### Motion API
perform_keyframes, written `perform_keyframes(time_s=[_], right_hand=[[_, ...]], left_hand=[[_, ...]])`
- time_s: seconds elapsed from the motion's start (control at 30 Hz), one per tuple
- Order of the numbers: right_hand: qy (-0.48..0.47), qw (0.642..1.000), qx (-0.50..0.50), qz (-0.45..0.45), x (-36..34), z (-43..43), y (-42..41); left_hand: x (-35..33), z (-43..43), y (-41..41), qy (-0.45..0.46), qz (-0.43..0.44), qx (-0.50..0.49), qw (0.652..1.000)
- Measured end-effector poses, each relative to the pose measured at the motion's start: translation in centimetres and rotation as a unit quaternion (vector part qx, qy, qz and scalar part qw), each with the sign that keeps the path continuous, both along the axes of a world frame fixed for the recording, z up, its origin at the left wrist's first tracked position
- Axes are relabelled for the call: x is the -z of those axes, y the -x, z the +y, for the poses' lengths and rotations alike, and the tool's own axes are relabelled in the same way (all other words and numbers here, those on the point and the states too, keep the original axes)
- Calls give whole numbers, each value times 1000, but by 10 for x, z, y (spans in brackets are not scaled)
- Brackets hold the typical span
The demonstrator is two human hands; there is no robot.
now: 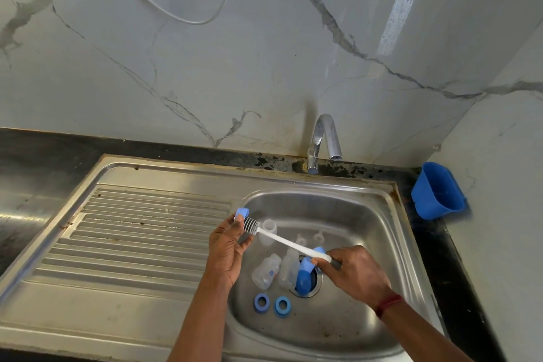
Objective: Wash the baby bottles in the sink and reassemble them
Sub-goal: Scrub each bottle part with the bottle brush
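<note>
Steel sink (176,173) with ribbed drainboard (132,229), set in black counter (35,156); rust and grime along back edge. Grey-veined marble wall (205,67) behind, chrome tap (324,138), blue tub (437,191) against right wall, thin white cable (191,20) looping above. Left hand (227,247) pinches blue collar (242,211) at fingertips over basin's left rim. Right hand (355,273) curls round white brush (282,239) handle, bristle head just beside collar. In basin: clear bottles (266,272), blue cap (302,279) half covering drain, two blue rings (261,302). Pale teats (318,236) at back hard to make out; handle end hidden in fist
</note>
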State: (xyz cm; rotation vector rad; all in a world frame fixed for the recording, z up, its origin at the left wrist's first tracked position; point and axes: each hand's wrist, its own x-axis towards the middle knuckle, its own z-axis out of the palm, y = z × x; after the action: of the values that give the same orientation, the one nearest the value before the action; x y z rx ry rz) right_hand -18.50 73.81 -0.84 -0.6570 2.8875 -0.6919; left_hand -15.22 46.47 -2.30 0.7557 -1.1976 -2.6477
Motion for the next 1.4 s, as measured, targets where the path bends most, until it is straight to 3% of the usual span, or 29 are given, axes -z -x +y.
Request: perform_keyframes(time_s=[0.27, 0.4, 0.5, 0.77, 0.9, 1.17, 1.4], right_hand=[[89, 995, 53, 4, -4, 2, 7], [135, 987, 60, -57, 7, 0, 3], [120, 987, 49, -97, 17, 4, 0], [135, 980, 131, -61, 14, 23, -5], [90, 987, 107, -78, 16, 14, -7], [73, 989, 109, -66, 22, 17, -8], [44, 993, 98, -49, 23, 16, -7]], left_hand=[[-5, 1, 9, 24, 38, 44, 998], [-8, -2, 10, 22, 40, 52, 998], [-7, -5, 4, 31, 29, 30, 999], [-1, -5, -2, 114, -25, 27, 993], [5, 5, 2, 144, -76, 81, 983], [18, 17, 9, 163, -134, 66, 975], [32, 20, 20, 264, -158, 68, 949]])
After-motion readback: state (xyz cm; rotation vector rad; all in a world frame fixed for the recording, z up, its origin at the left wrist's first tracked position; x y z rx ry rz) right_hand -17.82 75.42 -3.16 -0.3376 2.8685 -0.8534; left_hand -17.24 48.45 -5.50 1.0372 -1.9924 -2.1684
